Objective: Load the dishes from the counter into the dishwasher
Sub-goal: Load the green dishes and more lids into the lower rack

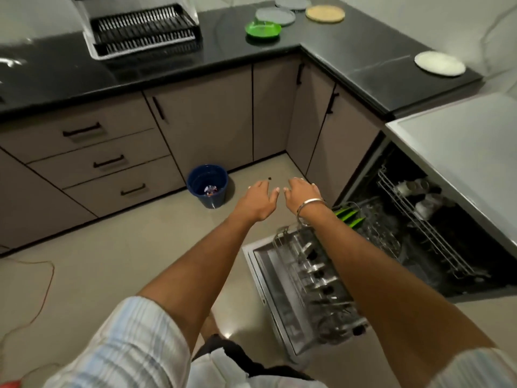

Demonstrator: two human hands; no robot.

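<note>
Both my arms reach forward over the floor, empty. My left hand (pixel 258 198) and my right hand (pixel 300 193) hover side by side with relaxed fingers, holding nothing. The dishwasher (pixel 414 219) stands open at the right, its door (pixel 268 278) folded down and its lower rack (pixel 313 275) pulled out with metal items in it. Two green plates (pixel 351 217) stand in the rack behind my right wrist. On the black counter (pixel 349 60) lie a green dish (pixel 263 30), grey plates (pixel 275 15), a tan round plate (pixel 324 13) and a white plate (pixel 439 63).
An empty black dish drainer (pixel 145 29) sits on the counter at the left. A blue bin (pixel 207 185) stands on the floor by the drawers. Cups (pixel 419 191) sit in the dishwasher's upper rack. A thin orange cable (pixel 47 287) runs across the floor at the left.
</note>
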